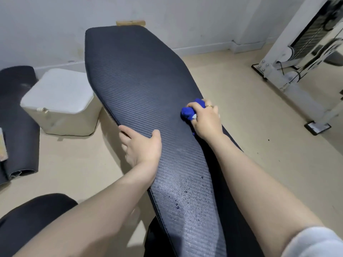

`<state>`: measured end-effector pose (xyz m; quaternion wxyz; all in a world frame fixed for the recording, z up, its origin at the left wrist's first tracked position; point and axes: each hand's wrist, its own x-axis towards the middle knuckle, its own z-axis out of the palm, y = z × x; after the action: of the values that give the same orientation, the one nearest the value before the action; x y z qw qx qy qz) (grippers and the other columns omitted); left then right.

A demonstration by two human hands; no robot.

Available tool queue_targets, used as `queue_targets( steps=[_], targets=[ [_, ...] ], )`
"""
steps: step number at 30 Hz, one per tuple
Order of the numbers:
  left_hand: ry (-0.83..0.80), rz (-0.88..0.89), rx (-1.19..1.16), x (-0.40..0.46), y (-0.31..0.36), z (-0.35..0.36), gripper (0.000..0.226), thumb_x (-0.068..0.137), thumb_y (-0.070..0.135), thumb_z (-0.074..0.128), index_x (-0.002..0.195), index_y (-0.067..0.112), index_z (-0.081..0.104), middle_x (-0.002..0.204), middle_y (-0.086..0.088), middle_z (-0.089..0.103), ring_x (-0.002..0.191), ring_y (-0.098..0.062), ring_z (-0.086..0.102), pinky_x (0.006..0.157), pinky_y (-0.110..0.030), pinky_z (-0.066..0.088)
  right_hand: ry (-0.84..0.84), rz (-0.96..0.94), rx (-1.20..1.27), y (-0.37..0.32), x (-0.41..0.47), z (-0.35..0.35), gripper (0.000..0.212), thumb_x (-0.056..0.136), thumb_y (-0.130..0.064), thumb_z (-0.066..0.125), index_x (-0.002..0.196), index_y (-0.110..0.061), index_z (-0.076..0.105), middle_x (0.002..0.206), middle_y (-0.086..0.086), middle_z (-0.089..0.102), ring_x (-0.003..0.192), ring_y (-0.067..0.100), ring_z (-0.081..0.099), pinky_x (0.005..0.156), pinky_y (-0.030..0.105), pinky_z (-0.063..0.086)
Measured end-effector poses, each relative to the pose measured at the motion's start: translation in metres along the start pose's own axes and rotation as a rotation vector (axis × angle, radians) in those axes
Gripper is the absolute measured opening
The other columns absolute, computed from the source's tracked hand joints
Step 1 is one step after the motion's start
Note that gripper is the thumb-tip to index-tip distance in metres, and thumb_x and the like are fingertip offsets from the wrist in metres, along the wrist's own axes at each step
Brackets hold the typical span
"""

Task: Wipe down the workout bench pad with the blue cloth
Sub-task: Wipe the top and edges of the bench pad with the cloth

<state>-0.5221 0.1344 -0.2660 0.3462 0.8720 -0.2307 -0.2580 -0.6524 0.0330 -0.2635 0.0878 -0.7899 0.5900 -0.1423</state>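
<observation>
A long black ribbed bench pad [137,86] runs from the near bottom up to the far wall. Water droplets lie on its near part. My right hand [206,119] presses a bunched blue cloth [188,112] against the pad's right edge, about midway along; most of the cloth is hidden under the fingers. My left hand [143,145] grips the pad's left edge, thumb on top and fingers curled over the side.
A white padded box [59,101] sits on the beige floor left of the bench. Rolled dark mats [18,127] lie further left. A white cable machine frame [297,52] stands at the right. A dark knee [33,219] shows at bottom left.
</observation>
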Motion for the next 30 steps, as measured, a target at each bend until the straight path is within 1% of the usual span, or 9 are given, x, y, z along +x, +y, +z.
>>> queue_targets(
  steps=[3, 7, 9, 12, 16, 19, 22, 27, 30],
  targets=[
    [0.02, -0.001, 0.013, 0.0, 0.001, 0.001, 0.092, 0.084, 0.045, 0.051, 0.15, 0.008, -0.001, 0.158, -0.008, 0.012, 0.142, -0.027, 0.021, 0.108, -0.043, 0.029, 0.04, 0.053, 0.003, -0.005, -0.005, 0.003, 0.04, 0.086, -0.015, 0.048, 0.122, -0.031, 0.053, 0.142, 0.01, 0.032, 0.114, 0.036, 0.037, 0.098, 0.04, 0.034],
    [0.046, 0.037, 0.054, -0.005, 0.004, 0.0, 0.091, 0.083, 0.045, 0.053, 0.151, 0.011, 0.003, 0.159, -0.011, 0.007, 0.144, -0.028, 0.016, 0.112, -0.044, 0.022, 0.035, -0.153, 0.079, -0.013, -0.067, 0.002, 0.04, 0.079, -0.015, 0.056, 0.115, -0.031, 0.058, 0.133, 0.006, 0.04, 0.109, 0.032, 0.039, 0.095, 0.039, 0.035],
    [0.031, 0.138, 0.091, -0.009, 0.001, -0.002, 0.081, 0.083, 0.043, 0.054, 0.15, 0.024, 0.013, 0.159, -0.009, 0.001, 0.145, -0.026, 0.007, 0.116, -0.045, 0.011, -0.011, -0.202, 0.049, -0.004, -0.055, -0.002, 0.042, 0.08, -0.014, 0.057, 0.118, -0.031, 0.056, 0.135, 0.006, 0.038, 0.109, 0.032, 0.039, 0.097, 0.039, 0.034],
    [-0.045, 0.365, 0.149, -0.016, -0.01, -0.008, 0.064, 0.084, 0.035, 0.056, 0.142, 0.042, 0.032, 0.158, -0.003, 0.002, 0.145, -0.022, 0.001, 0.117, -0.043, 0.0, 0.02, -0.043, -0.008, 0.013, -0.007, 0.0, 0.044, 0.084, -0.012, 0.05, 0.123, -0.033, 0.052, 0.14, 0.009, 0.035, 0.112, 0.035, 0.039, 0.098, 0.038, 0.033],
    [-0.17, 0.58, 0.175, -0.01, 0.001, -0.027, 0.051, 0.088, 0.028, 0.052, 0.134, 0.047, 0.043, 0.122, 0.007, 0.046, 0.123, -0.018, 0.032, 0.099, -0.032, 0.018, 0.071, 0.171, 0.03, 0.01, 0.01, 0.001, 0.043, 0.085, -0.015, 0.046, 0.123, -0.033, 0.053, 0.141, 0.011, 0.035, 0.115, 0.037, 0.039, 0.102, 0.04, 0.033],
    [-0.293, 0.779, 0.332, -0.008, 0.019, -0.029, 0.045, 0.09, 0.035, 0.052, 0.133, 0.046, 0.045, 0.102, 0.008, 0.043, 0.114, -0.018, 0.042, 0.094, -0.033, 0.025, 0.021, -0.006, 0.022, 0.001, -0.022, -0.002, 0.042, 0.081, -0.018, 0.051, 0.12, -0.033, 0.055, 0.137, 0.009, 0.038, 0.11, 0.035, 0.041, 0.098, 0.039, 0.036],
    [-0.318, 0.974, 0.608, 0.0, 0.02, -0.026, 0.051, 0.086, 0.057, 0.049, 0.135, 0.045, 0.043, 0.108, 0.004, 0.04, 0.113, -0.021, 0.038, 0.094, -0.035, 0.025, -0.023, -0.112, -0.014, 0.018, -0.025, -0.009, 0.046, 0.081, -0.016, 0.054, 0.123, -0.033, 0.053, 0.135, 0.007, 0.039, 0.108, 0.034, 0.043, 0.095, 0.038, 0.036],
    [-0.379, 1.063, 0.788, 0.02, 0.024, -0.023, 0.058, 0.079, 0.068, 0.046, 0.132, 0.045, 0.048, 0.115, 0.002, 0.039, 0.116, -0.022, 0.032, 0.093, -0.035, 0.025, 0.073, 0.292, 0.051, 0.041, 0.005, -0.009, 0.045, 0.084, -0.013, 0.046, 0.124, -0.034, 0.051, 0.13, 0.014, 0.04, 0.109, 0.038, 0.042, 0.097, 0.04, 0.037],
    [-0.419, 1.082, 0.838, 0.02, 0.025, -0.021, 0.062, 0.075, 0.07, 0.049, 0.129, 0.041, 0.048, 0.117, 0.002, 0.041, 0.116, -0.022, 0.033, 0.093, -0.036, 0.027, 0.074, 0.169, -0.045, 0.014, -0.017, -0.004, 0.045, 0.083, -0.016, 0.05, 0.124, -0.035, 0.052, 0.138, 0.01, 0.036, 0.108, 0.036, 0.041, 0.096, 0.039, 0.034]
  ],
)
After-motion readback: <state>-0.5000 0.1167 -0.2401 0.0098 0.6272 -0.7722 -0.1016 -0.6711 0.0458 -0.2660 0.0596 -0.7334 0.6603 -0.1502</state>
